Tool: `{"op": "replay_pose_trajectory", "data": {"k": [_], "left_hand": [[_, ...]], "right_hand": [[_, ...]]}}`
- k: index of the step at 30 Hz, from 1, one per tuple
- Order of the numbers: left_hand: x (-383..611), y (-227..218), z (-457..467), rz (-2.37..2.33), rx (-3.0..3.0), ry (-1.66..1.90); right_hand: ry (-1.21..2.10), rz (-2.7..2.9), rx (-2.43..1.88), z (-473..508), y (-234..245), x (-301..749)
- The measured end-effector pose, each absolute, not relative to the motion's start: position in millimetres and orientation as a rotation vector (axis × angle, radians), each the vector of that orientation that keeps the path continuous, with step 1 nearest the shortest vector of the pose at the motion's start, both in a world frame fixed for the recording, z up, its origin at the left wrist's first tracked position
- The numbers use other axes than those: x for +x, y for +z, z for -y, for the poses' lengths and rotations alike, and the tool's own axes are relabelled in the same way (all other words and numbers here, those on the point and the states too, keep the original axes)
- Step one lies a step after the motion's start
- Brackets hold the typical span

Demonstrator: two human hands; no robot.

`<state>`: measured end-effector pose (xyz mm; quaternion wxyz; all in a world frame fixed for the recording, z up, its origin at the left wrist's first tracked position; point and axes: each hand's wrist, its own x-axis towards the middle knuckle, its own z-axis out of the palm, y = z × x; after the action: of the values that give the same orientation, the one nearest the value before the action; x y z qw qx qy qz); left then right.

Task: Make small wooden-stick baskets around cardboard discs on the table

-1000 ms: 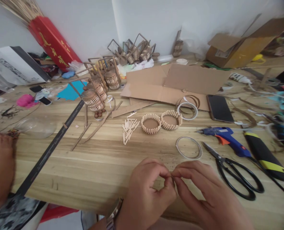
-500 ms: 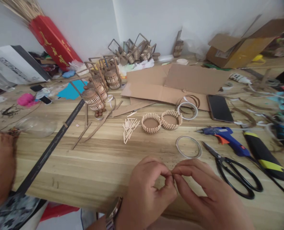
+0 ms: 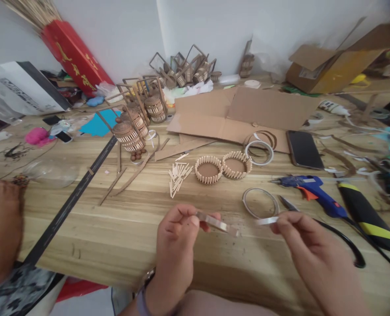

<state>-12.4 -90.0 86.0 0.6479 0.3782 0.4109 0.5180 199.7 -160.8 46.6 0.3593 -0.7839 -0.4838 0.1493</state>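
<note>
My left hand (image 3: 177, 245) pinches one end of a narrow brown strip (image 3: 216, 223) with a shiny face, its free end pointing right. Between the thumb and fingers of my right hand (image 3: 313, 252) is a short white paper strip (image 3: 268, 220), apart from the brown one. Just beyond my right hand lies a roll of narrow tape (image 3: 244, 202). Scissors (image 3: 289, 204) are partly hidden behind that hand. Farther off stand two round rings of small wooden sticks (image 3: 208, 180) on brown bases, beside a pile of loose sticks (image 3: 179, 175).
A blue glue gun (image 3: 323, 195), a black-and-yellow tool (image 3: 369, 215) and a phone (image 3: 303, 149) lie to the right. Cardboard sheets (image 3: 274, 107) and small lidded baskets (image 3: 127, 137) are farther back. Another person's hand (image 3: 2, 219) rests at the left edge.
My hands were together at the fingertips and have drawn apart. The brown strip now shows in my left hand and the white strip in my right.
</note>
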Motion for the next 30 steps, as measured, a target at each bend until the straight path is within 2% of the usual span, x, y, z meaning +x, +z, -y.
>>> {"op": "replay_pose_trajectory", "data": {"k": [4, 11, 14, 17, 23, 26, 30], "left_hand": [[-13.4, 92.4, 81.3, -0.911, 0.751, 1.154], [-11.1, 97.2, 81.4, -0.896, 0.648, 1.109], [-12.1, 99.1, 82.5, -0.891, 0.637, 1.099], [-13.4, 100.8, 83.0, -0.888, 0.627, 1.100], [-15.6, 98.4, 82.2, -0.883, 0.605, 1.094], [-15.4, 95.0, 83.1, -0.885, 0.607, 1.130], [-12.4, 90.0, 88.6, -0.847, 0.622, 1.086]], "right_hand": [[0.149, 1.124, -2.216, 160.3, 43.3, 228.7], [-0.434, 1.577, -2.050, 158.1, 51.6, 225.4], [-0.482, 1.611, -1.995, 151.3, 51.5, 208.2], [-0.302, 1.568, -1.920, 145.4, 55.6, 187.5], [0.721, 1.604, -1.487, 145.0, 80.0, 151.1], [0.843, 1.551, -1.489, 147.8, 85.1, 146.8], [0.745, 1.548, -1.497, 149.5, 88.0, 150.1]]}}
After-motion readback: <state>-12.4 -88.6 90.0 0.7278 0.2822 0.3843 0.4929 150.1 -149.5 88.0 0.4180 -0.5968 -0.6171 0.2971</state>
